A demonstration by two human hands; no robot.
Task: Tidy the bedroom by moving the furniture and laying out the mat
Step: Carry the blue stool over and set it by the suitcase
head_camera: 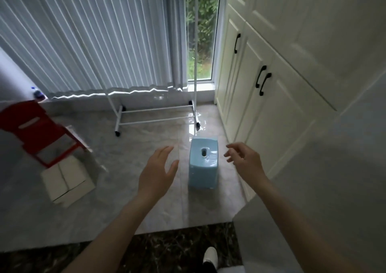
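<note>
Two bare hands reach out over the glossy floor (146,147), both spread wide and holding nothing — the left hand (156,169) just left of the pale blue stool (203,164), the right hand (245,160) just right of it, neither touching. The stool stands upright near the cream wardrobe (271,105), its long axis running away toward the window (201,30), handle slot on top.
</note>
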